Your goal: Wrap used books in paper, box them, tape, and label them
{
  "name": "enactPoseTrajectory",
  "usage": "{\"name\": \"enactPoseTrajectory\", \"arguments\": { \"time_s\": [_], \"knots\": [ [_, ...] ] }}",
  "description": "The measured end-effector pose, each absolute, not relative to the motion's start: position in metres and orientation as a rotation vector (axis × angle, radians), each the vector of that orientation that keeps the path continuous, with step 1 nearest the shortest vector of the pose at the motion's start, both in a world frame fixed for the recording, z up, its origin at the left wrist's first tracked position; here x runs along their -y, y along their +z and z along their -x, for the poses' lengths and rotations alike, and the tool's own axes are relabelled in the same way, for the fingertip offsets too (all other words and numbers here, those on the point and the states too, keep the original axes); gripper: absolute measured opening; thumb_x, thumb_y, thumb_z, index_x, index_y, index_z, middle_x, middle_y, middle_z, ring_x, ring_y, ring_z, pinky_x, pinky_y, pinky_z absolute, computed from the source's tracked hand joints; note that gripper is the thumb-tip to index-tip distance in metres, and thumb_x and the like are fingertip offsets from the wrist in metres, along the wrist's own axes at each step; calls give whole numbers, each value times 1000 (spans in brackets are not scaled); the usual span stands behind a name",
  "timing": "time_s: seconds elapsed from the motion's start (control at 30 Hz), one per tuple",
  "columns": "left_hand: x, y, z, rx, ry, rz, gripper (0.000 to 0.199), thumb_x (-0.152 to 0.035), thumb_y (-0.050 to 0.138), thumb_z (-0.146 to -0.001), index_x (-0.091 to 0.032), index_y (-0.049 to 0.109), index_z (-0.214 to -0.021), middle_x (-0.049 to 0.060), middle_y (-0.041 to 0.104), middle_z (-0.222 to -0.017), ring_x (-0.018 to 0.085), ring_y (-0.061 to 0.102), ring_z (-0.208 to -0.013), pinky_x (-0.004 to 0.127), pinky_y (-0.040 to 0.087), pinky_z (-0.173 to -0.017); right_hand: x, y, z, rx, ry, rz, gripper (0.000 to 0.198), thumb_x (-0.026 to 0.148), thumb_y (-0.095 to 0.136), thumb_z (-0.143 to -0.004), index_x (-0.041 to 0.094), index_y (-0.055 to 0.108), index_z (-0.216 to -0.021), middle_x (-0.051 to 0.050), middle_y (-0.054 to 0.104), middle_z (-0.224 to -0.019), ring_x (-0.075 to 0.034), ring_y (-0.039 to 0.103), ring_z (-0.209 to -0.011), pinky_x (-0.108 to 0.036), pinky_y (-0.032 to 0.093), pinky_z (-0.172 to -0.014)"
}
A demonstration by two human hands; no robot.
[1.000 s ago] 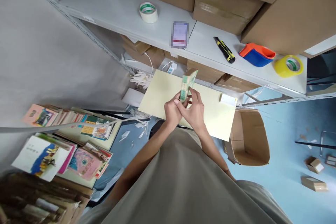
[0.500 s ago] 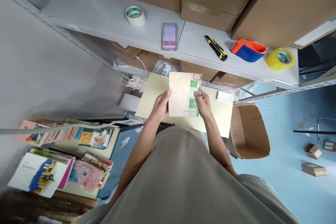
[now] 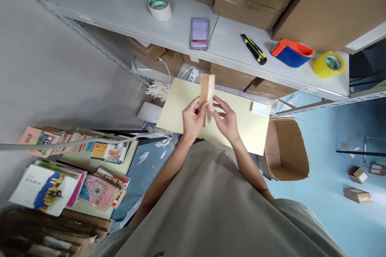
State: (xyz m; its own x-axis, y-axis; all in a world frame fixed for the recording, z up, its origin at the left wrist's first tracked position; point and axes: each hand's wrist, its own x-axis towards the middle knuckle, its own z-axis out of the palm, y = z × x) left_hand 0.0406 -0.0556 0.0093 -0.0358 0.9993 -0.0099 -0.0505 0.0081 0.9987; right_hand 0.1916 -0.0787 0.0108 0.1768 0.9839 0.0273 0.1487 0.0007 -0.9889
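A worn book [image 3: 207, 88] with yellowed pages stands turned nearly edge-on above the pale yellow table [image 3: 177, 104]. My left hand [image 3: 193, 118] grips its left side, thumb over the near face. On the other side, my right hand [image 3: 224, 118] has its thumb and curled fingers on the book's right edge. Blur hides the exact contact of the fingertips. Both hands are just in front of my body, over the table. A small white box [image 3: 260, 108] lies at the table's right end.
On the shelf [image 3: 120, 10] ahead are masking tape [image 3: 159, 7], a phone-like blurred rectangle [image 3: 199, 34], a box cutter [image 3: 253, 49], an orange-blue tape dispenser [image 3: 292, 53] and yellow tape [image 3: 328, 64]. An open carton [image 3: 286, 148] stands right; stacked books [image 3: 99, 192] lie left.
The book has turned from showing its cover flat to nearly edge-on. My hands have come closer together around it. The view has shifted slightly.
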Motion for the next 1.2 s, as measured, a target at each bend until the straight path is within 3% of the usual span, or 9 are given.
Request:
{"name": "enactPoseTrajectory", "arguments": {
  "time_s": [0.17, 0.23, 0.4, 0.5, 0.6, 0.77, 0.9, 1.03, 1.2],
  "knots": [
    [67, 6, -35, -1066, 1089, -1406, 64, -65, 91, -96, -25, 85, -146, 12, 78, -163, 38, 68, -160, 51, 56, -137, 76, 8, -197, 1086, 1012, 1401, 73, 90, 77, -97, 23, 85, -125, -7, 87, -106, -27, 79, -95, -42, 70, -88],
    [61, 2, -20, -1158, 1163, -1370, 67, -68, 91, -96, -26, 83, -149, 14, 73, -169, 37, 63, -165, 54, 50, -141, 70, 3, -214, 1028, 1135, 1317, 73, 92, 78, -94, 24, 85, -121, -8, 88, -106, -29, 80, -99, -43, 70, -89],
    [48, -2, 5, -1185, 1142, -965, 77, -78, 101, -80, -21, 89, -131, 16, 89, -132, 37, 83, -131, 50, 69, -115, 68, -3, -239, 944, 1372, 1177, 84, 97, 83, -85, 27, 85, -132, -11, 90, -128, -37, 82, -129, -50, 70, -103],
    [50, 3, 4, -1144, 1129, -876, 63, -71, 105, -77, -20, 93, -112, 12, 91, -111, 30, 86, -110, 40, 70, -97, 71, -4, -239, 925, 1391, 1186, 85, 97, 86, -81, 28, 86, -130, -11, 90, -130, -37, 82, -129, -50, 71, -102],
    [52, 7, 2, -1141, 1154, -870, 62, -66, 108, -75, -19, 93, -113, 9, 90, -104, 26, 84, -101, 36, 67, -91, 71, -6, -238, 949, 1390, 1198, 83, 97, 85, -84, 28, 86, -131, -10, 90, -129, -36, 83, -127, -49, 72, -99],
    [53, 12, 11, -1121, 1144, -993, 69, -57, 108, -76, -21, 87, -132, 7, 88, -104, 25, 82, -102, 36, 65, -94, 70, -3, -247, 1040, 1321, 1177, 66, 84, 90, -90, 29, 90, -127, -7, 90, -130, -32, 83, -123, -49, 70, -107],
    [57, 14, 25, -1125, 1199, -1196, 52, -50, 106, -79, -23, 87, -119, 9, 89, -118, 31, 81, -120, 44, 64, -112, 71, 3, -257, 1220, 1190, 1133, 42, 69, 102, -87, 34, 96, -109, -4, 92, -118, -32, 83, -118, -55, 65, -118],
    [61, 16, 34, -1132, 1319, -1471, 20, -39, 99, -85, -28, 86, -95, 9, 89, -116, 35, 76, -139, 57, 52, -133, 75, 16, -255, 1379, 1069, 1079, 31, 68, 97, -93, 41, 97, -110, -4, 92, -130, -35, 81, -137, -62, 56, -134],
    [67, 19, 33, -1150, 1329, -1380, 28, -44, 100, -84, -27, 84, -100, 9, 88, -118, 34, 80, -131, 55, 56, -128, 82, 21, -252, 1342, 1089, 1140, 41, 73, 95, -92, 40, 96, -115, -6, 90, -136, -36, 81, -138, -60, 61, -130]
  ]
}}
